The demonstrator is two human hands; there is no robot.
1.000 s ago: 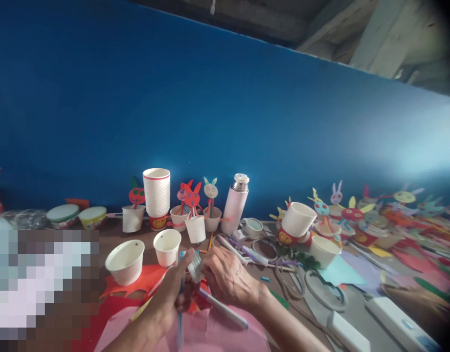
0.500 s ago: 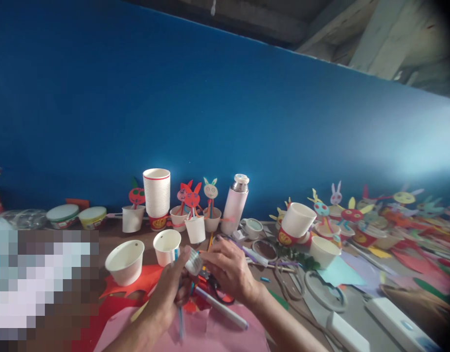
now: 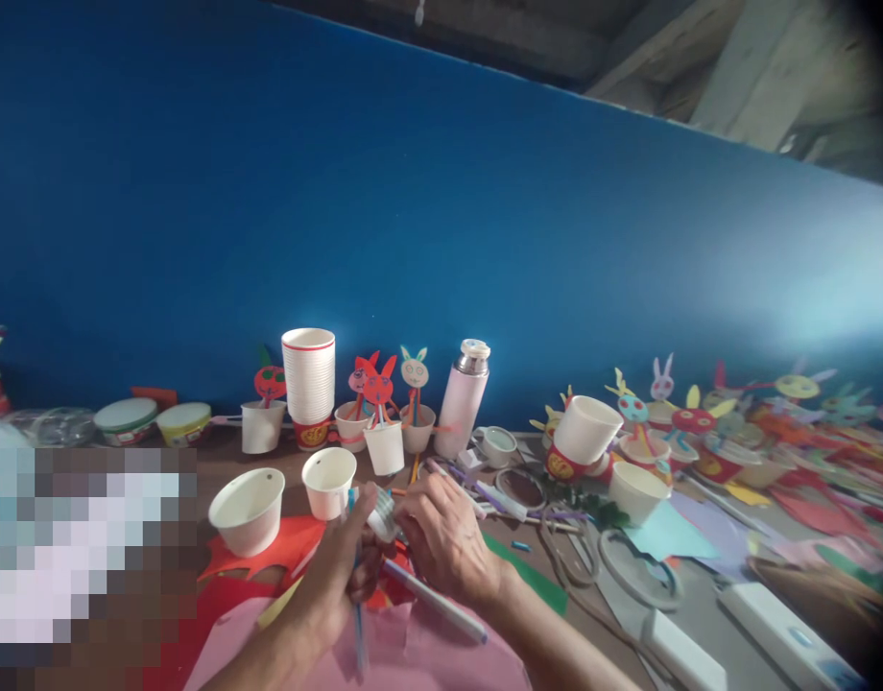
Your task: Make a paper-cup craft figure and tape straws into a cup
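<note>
My left hand [image 3: 341, 571] is closed on a small whitish roll with a ridged side [image 3: 382, 518], thumb on top. The same hand holds a thin blue strip [image 3: 360, 638], which hangs below the fist and shows again above the thumb. My right hand [image 3: 448, 533] presses bent, gathered fingers to the right side of the roll; what its fingertips pinch is hidden. Under both hands lies pink paper [image 3: 319, 662], with a white marker [image 3: 436, 602] slanting across it. Red paper pieces show beneath the wrists.
Two white paper cups [image 3: 247, 518] stand ahead on the left. Behind are a tall cup stack [image 3: 309, 379], cups with paper rabbit figures [image 3: 384, 446] and a pink thermos [image 3: 462, 408]. Cords, a green paper sheet [image 3: 532, 576] and a white power strip [image 3: 779, 633] lie on the right.
My right hand has shifted slightly, its fingers now closer around the roll and covering the scissors beneath. More green paper shows on the right. My left hand keeps its hold.
</note>
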